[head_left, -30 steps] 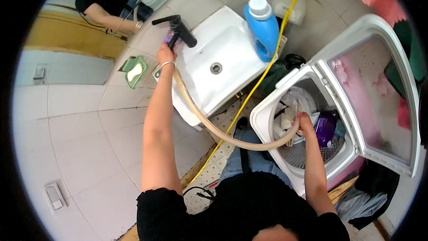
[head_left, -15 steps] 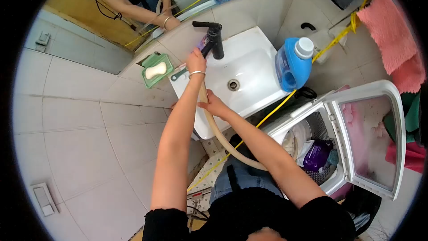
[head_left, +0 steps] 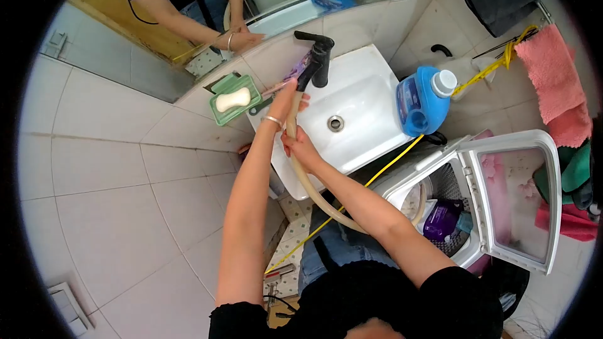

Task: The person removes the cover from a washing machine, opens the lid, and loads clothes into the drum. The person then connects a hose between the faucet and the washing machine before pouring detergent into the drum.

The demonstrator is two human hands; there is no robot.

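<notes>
A beige hose (head_left: 307,182) rises from the washing machine to the black faucet (head_left: 321,63) over the white sink (head_left: 370,97). Its upper end meets the downward spout; how far it fits over the spout is partly hidden. My left hand (head_left: 286,102) is against the hose just under the spout, fingers stretched out behind it rather than curled tight. Lower down, my right hand (head_left: 301,149) is closed around the hose. A green soap dish (head_left: 221,113) with a white bar of soap (head_left: 233,100) lies left of the faucet.
A blue detergent bottle (head_left: 422,102) stands on the sink's right edge. To the right, a washing machine (head_left: 408,182) has its lid (head_left: 549,213) raised, with a purple packet (head_left: 442,220) inside. A yellow cord (head_left: 392,150) crosses below the sink. Pink cloth (head_left: 553,81) hangs at right.
My left hand has loosened from its grip at the spout, its fingers now extended behind the hose. My right hand still grips the hose lower down. The camera view has shifted slightly.
</notes>
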